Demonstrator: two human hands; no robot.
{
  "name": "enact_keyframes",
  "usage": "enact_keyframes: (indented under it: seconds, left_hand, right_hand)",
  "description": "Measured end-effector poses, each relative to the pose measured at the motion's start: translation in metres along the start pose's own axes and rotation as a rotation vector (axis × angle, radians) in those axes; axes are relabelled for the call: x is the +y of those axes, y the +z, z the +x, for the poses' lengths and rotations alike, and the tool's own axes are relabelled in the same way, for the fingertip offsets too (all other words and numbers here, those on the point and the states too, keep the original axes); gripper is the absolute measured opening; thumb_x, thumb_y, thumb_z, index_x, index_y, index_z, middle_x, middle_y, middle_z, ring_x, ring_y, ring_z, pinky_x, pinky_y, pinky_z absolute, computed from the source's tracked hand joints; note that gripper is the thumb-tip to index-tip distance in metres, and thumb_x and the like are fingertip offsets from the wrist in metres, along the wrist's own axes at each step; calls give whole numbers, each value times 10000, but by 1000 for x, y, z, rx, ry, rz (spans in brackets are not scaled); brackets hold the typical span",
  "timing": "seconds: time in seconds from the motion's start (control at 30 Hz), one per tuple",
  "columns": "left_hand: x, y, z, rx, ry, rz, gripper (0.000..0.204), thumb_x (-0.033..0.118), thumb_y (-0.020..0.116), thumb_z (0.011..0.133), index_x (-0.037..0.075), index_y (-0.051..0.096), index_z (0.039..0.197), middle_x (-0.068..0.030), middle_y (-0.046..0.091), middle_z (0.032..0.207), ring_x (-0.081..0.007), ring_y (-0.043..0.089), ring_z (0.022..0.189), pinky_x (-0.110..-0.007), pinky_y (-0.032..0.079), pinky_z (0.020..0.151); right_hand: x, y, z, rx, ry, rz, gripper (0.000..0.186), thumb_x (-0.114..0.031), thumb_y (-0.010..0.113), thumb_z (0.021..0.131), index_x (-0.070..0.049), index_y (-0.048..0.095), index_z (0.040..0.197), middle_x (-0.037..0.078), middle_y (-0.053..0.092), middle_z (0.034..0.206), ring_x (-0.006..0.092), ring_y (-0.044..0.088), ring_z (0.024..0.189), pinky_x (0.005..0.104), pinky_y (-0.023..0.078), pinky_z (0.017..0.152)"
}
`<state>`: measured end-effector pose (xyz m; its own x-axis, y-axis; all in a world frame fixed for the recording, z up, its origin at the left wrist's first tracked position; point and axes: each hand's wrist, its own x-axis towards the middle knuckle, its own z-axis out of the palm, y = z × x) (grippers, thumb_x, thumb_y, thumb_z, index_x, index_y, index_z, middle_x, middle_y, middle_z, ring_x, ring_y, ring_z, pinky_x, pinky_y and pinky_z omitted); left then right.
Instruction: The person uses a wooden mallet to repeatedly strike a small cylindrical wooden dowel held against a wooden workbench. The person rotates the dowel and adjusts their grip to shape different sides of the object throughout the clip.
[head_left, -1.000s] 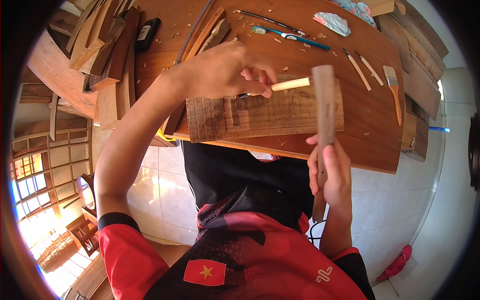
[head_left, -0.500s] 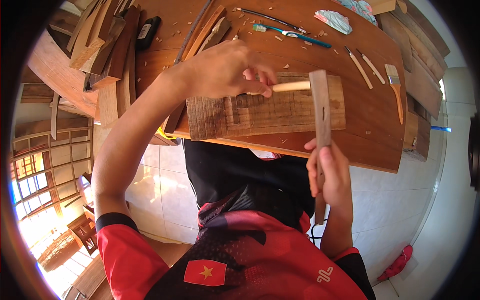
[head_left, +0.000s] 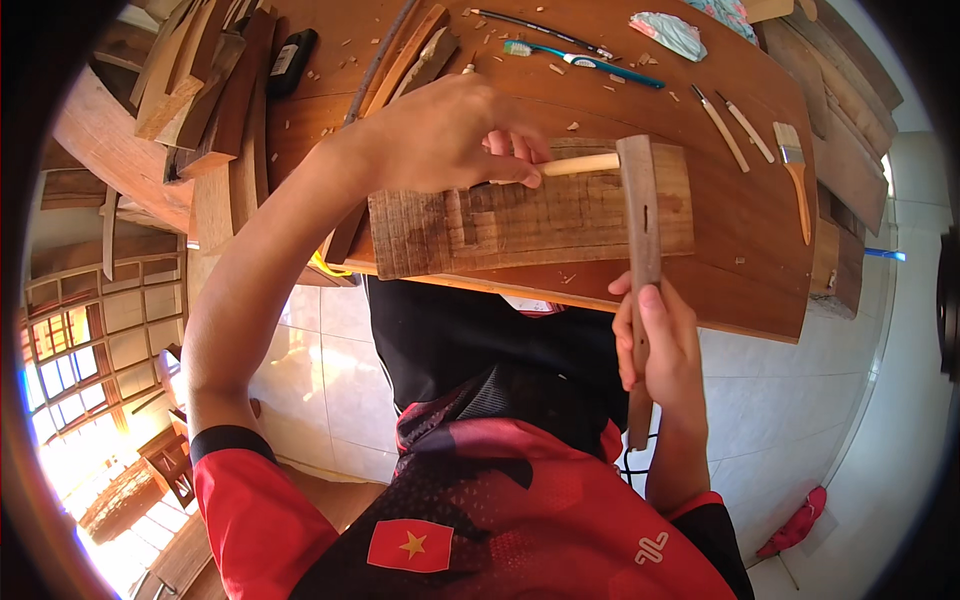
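Observation:
My left hand (head_left: 440, 135) is closed around a chisel with a pale round wooden handle (head_left: 588, 164), held low and nearly level over a dark plank (head_left: 575, 222). Its blade end is hidden under my fingers. Shallow cuts mark the plank's left half. In my right hand (head_left: 662, 345), fingers wrapped, is a long flat wooden stick (head_left: 641, 215) with a slot in it. The stick stands crosswise to the chisel, its upper part against the butt of the handle.
Beyond the plank lie a toothbrush (head_left: 600, 68), a pencil (head_left: 540, 32) and a crumpled cloth (head_left: 670, 36). Two slim carving tools (head_left: 722, 128) and a flat paintbrush (head_left: 795, 180) are at the right. Wood pieces (head_left: 215, 90) pile up at the left; chips scatter over the table (head_left: 740, 225).
Very little differs. The stick's top has shifted a touch left, still at the chisel's handle end, and both hands keep their grips.

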<state>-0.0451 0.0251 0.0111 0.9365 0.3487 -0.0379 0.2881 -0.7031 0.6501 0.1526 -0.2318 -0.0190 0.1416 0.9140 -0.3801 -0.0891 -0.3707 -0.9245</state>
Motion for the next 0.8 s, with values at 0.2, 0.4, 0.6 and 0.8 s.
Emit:
enact_keyframes:
  seconds: [0.2,0.4,0.6,0.8]
  left_hand:
    - [5,-1,3,-29,-14,-3,176,161,732,941,13,773,1026,-86,787,914,-215,741,827,-358,586,786]
    - [6,-2,6,-35,-24,22,174,160,731,942,12,776,1020,-81,790,916,-216,744,843,-358,580,785]
    - [8,-2,6,-33,-24,53,184,165,712,947,0,774,1001,-83,790,911,-216,746,857,-358,582,795]
    - [7,-2,4,-56,-50,32,177,136,679,945,0,772,1009,-80,792,907,-215,748,859,-359,584,808]
  right_hand:
    - [8,-4,5,5,4,49,496,-409,353,1146,39,565,1146,24,486,666,74,431,394,234,350,352]
    - [10,3,1,77,-25,217,446,-378,365,1145,30,544,1146,27,489,667,74,428,385,235,353,355]
    - [7,-1,-1,210,-89,350,414,-361,377,1146,16,544,1112,29,504,669,76,425,378,233,345,356]
    - [6,1,-3,207,-108,330,432,-382,373,1143,13,544,1102,29,505,666,78,445,386,235,349,349]
